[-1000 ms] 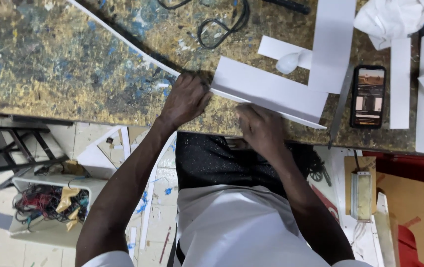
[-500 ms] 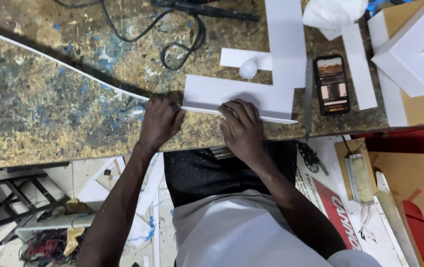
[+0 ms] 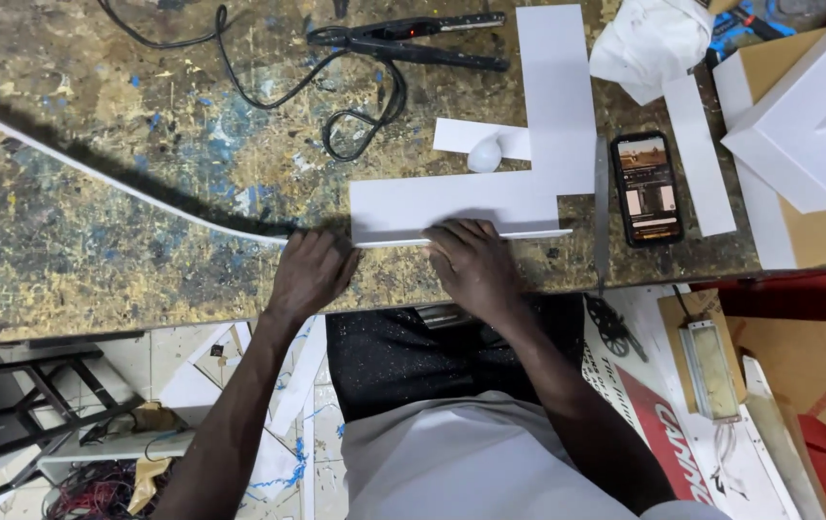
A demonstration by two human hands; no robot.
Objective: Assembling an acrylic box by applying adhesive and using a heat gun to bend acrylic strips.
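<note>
A white L-shaped flat panel lies on the paint-stained workbench. A long thin white strip runs from the far left, curves across the bench and stands along the panel's near edge. My left hand pinches that strip at the panel's left corner. My right hand presses down on the strip and the panel's near edge, fingers curled over it.
A black corded heat tool lies at the back, its cable looping over the bench. A phone with a lit screen sits right of the panel beside a metal ruler. White strips, boxes and crumpled cloth fill the right. Stools and scraps are below.
The view has shifted, so the panel now sits more centred. Both hands have settled side by side along the panel's near edge, holding the strip against it.
</note>
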